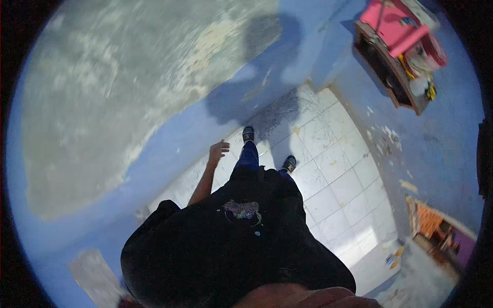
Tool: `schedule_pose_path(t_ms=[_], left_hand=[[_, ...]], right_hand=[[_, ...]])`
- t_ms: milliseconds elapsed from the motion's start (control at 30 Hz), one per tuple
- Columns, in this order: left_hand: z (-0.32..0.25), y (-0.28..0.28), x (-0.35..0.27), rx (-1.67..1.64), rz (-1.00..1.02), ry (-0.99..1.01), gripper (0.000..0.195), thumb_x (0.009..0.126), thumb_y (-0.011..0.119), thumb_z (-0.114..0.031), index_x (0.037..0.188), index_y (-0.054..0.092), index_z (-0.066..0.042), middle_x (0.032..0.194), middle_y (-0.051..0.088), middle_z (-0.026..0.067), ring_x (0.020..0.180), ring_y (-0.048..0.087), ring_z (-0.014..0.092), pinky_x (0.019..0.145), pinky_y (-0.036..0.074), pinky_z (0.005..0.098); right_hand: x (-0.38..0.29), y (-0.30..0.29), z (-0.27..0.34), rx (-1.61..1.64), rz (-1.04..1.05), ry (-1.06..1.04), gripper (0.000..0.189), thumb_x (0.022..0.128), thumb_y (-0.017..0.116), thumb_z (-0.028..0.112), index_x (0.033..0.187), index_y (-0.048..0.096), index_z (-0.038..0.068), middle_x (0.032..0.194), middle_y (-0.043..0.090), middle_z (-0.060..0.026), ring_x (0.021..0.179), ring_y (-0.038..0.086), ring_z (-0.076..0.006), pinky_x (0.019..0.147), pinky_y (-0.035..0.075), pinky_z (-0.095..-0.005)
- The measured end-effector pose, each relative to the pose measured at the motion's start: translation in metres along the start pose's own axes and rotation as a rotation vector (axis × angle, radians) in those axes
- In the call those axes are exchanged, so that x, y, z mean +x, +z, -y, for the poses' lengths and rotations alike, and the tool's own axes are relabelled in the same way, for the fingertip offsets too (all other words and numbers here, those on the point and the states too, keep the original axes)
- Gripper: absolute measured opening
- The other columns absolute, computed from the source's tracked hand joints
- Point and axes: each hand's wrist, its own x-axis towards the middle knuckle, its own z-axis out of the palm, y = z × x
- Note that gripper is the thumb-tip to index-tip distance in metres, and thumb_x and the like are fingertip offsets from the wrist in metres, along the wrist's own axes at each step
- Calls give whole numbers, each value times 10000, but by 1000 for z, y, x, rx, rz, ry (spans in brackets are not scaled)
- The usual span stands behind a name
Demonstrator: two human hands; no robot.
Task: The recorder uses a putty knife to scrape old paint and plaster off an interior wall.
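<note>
My left hand (219, 149) hangs beside my left leg, holding nothing, its fingers slightly apart. It is near the blue wall (181, 134), though whether it touches the wall is not clear. My right hand is not in view. A black shirt (246, 246) with a shiny print on the chest covers my body. Below it show blue trousers (248, 156) and two dark slippers, the left (248, 134) ahead of the right (289, 164). At the bottom edge is a blurred patch of skin (300, 296), too close to make out.
White floor tiles (335, 165) run along my right side. A wall-mounted wooden shelf (400, 84) at the upper right holds a pink container (389, 27) and a clear tub (420, 57). Grey plaster (96, 96) covers part of the wall. An opening (439, 231) is at the lower right.
</note>
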Motion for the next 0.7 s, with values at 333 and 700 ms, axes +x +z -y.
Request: schedule_pose_path(t_ms=[333,700], left_hand=[[236,-34,-229,-487,-402,-560,468,863,392,-472,852,670,-95,681,603,31,562,549,147,504,417,343],[348,1,-305,-427,-461,-180,303,826,536,-317,936,627,-50,813,617,67,718,569,173,596,469,325]], right_hand=[[66,18,282,-507,228,-449,254,827,553,176,597,506,78,595,536,-47,412,489,-140,345,370,-287],[-8,66,175,-751,290,-733,255,817,490,244,631,524,73,550,521,-75,434,495,-177,409,389,-324]])
